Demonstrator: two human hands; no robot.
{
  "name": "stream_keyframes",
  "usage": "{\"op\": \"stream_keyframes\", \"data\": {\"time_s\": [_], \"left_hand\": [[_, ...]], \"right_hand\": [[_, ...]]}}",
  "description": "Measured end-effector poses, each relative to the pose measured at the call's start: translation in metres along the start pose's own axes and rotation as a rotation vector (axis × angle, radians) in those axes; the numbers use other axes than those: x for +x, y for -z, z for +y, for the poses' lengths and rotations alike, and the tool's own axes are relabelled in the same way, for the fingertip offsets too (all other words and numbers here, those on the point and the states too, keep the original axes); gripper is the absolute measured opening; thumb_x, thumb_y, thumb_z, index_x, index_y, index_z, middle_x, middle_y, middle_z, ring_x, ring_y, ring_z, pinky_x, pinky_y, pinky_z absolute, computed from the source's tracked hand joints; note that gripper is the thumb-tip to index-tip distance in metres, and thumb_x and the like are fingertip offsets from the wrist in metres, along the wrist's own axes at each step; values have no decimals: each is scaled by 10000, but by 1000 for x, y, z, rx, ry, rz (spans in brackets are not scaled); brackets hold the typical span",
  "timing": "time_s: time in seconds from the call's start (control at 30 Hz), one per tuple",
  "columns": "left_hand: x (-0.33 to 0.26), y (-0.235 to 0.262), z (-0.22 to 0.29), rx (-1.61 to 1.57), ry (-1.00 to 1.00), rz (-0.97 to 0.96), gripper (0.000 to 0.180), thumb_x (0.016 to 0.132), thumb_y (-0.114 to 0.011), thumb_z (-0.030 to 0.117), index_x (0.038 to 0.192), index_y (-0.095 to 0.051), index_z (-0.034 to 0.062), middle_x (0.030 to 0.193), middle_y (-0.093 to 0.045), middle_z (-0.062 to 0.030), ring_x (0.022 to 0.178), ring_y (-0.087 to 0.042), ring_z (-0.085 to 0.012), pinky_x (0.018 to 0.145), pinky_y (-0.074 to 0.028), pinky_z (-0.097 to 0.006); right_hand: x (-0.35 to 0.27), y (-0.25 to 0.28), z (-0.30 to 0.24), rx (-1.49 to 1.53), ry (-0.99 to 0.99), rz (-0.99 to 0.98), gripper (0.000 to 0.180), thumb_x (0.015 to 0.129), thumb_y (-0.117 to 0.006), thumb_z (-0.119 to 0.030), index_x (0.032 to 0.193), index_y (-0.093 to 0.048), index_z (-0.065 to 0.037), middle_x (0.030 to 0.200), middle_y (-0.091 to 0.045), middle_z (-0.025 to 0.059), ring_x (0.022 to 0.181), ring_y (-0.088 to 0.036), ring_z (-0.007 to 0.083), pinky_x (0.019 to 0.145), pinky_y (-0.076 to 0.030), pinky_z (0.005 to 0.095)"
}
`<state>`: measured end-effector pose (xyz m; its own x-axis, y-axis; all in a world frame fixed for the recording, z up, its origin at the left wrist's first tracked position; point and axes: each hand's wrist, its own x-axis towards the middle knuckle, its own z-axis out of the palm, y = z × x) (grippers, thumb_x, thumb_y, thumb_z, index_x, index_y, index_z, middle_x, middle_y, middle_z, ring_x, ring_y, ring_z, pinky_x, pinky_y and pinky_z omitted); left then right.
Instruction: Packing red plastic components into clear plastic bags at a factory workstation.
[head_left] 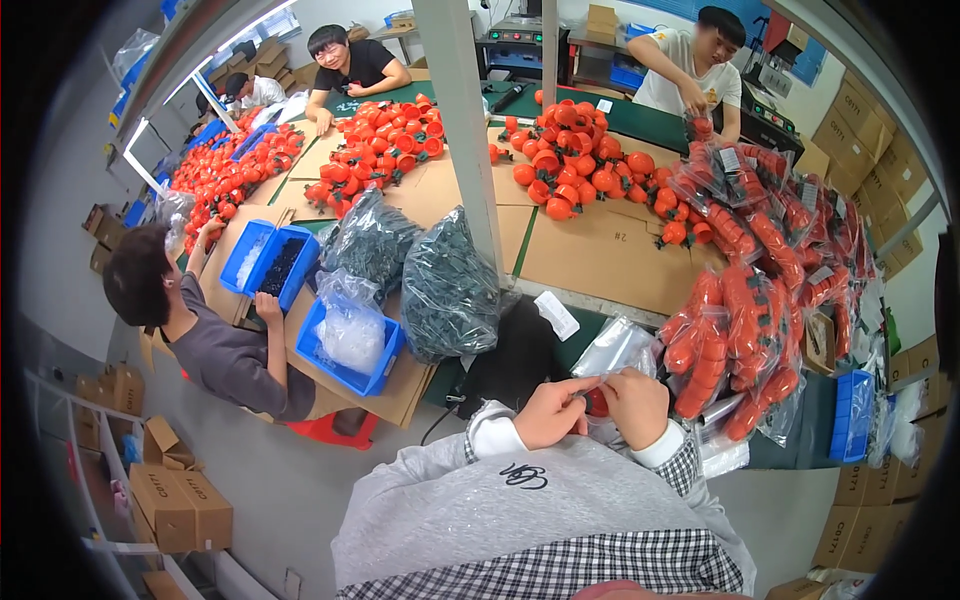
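Note:
Close to my body at the table's near edge, my left hand [550, 412] and my right hand [637, 405] meet with their fingertips pinched together. They grip the top of a clear plastic bag [606, 430]. A bit of a red-orange part [597, 403] shows between the hands; the rest is hidden behind them. Just beyond lies a stack of flat clear bags [615, 345]. To the right of my hands, filled bags of red-orange cup-shaped parts [745, 315] are heaped high.
Loose red-orange parts [565, 150] cover cardboard across the table. A white post [465, 130] rises ahead, beside a large bag of dark green pieces [450, 285]. Blue bins [350, 345] stand left, near a seated co-worker [215, 320]. Another blue bin [852, 415] is at right.

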<state>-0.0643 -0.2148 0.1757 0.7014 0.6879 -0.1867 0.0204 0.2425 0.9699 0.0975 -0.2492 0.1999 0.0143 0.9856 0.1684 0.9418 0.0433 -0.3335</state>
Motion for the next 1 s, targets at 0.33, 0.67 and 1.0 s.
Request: {"op": "stream_keyframes", "data": {"time_s": [0.33, 0.67, 1.0], "left_hand": [[0, 0, -2, 6, -12, -1, 377, 881, -400, 50, 1252, -464, 25, 654, -587, -37, 577, -561, -82, 541, -456, -217], [1, 0, -2, -35, 0, 12, 381, 882, -401, 52, 1259, -454, 27, 676, -591, -41, 572, -563, -90, 537, -462, -221], [4, 0, -6, -87, 30, -3, 411, 881, -399, 50, 1293, -403, 35, 656, -575, -36, 573, -564, -94, 536, -465, -225]], "right_hand": [[0, -6, 5, 11, 24, 30, 165, 754, -563, -178, 663, -631, -59, 689, -600, 112, 592, -600, 303, 513, -472, 396], [-4, 7, 4, 112, 38, -84, 183, 781, -565, -236, 755, -653, -77, 699, -604, 113, 629, -596, 313, 544, -468, 397], [-7, 21, 6, 491, 17, -224, 308, 850, -512, -346, 942, -627, -76, 698, -615, 139, 672, -599, 342, 580, -466, 414]]}}
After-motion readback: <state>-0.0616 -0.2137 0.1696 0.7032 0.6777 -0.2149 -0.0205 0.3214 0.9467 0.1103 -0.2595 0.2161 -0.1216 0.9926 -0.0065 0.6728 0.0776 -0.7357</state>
